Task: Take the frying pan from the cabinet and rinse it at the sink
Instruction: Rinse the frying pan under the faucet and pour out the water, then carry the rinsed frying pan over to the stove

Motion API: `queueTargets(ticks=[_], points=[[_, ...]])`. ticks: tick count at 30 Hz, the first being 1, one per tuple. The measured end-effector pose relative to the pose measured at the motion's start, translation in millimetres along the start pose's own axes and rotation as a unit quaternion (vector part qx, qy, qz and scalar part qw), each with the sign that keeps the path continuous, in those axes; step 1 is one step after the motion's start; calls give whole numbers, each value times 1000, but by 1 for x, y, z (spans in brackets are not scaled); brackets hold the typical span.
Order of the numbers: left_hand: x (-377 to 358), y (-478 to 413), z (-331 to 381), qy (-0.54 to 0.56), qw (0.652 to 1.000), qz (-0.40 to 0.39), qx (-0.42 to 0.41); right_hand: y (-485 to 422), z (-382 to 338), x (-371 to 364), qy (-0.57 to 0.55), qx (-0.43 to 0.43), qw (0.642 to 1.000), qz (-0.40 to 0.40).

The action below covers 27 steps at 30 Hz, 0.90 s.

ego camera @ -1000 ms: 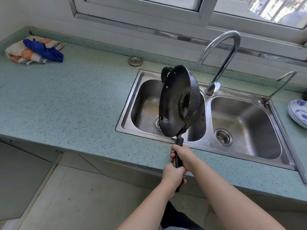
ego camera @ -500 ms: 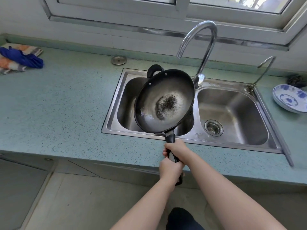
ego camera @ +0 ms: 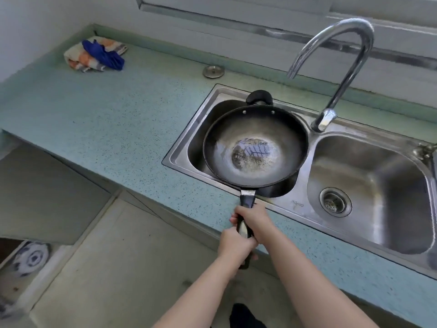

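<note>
A black frying pan (ego camera: 255,147) is held level, mouth up, over the left basin of the steel double sink (ego camera: 369,176). A little water lies in its bottom. Its long black handle points toward me. My right hand (ego camera: 254,221) grips the handle nearer the pan. My left hand (ego camera: 233,242) grips it just behind, closer to the end. The curved chrome faucet (ego camera: 340,67) stands behind the sink with its spout above the pan's far right side. No water runs from it.
A teal speckled counter (ego camera: 113,119) surrounds the sink. Folded cloths (ego camera: 97,55) lie at its far left corner, and a metal sink plug (ego camera: 213,71) lies behind the left basin. An open cabinet with a patterned dish (ego camera: 30,256) is at lower left.
The pan has turned from standing on edge to level and mouth up over the left basin. Both hands kept their grip on the handle. My view shifted right and down.
</note>
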<state>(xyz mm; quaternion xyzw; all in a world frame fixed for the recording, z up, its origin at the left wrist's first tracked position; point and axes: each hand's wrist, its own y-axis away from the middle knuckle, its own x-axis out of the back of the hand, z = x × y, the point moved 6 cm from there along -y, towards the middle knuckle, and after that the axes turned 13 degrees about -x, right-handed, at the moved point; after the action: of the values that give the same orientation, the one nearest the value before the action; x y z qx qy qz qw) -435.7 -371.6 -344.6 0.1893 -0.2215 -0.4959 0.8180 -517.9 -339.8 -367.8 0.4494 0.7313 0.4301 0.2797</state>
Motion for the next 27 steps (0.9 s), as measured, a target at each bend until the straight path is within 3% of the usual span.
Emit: queueTargets(ticks=[8,18,27], points=[[-9,9,-1,-45,998,42,-27,7,1,11,89,50,993,65],[-1,19,5,-83,990,95,-56,22,-3,6,126,94,987,42],[28,31,11,-37,988,128,-77,35,-6,-27,107,87,990,9]])
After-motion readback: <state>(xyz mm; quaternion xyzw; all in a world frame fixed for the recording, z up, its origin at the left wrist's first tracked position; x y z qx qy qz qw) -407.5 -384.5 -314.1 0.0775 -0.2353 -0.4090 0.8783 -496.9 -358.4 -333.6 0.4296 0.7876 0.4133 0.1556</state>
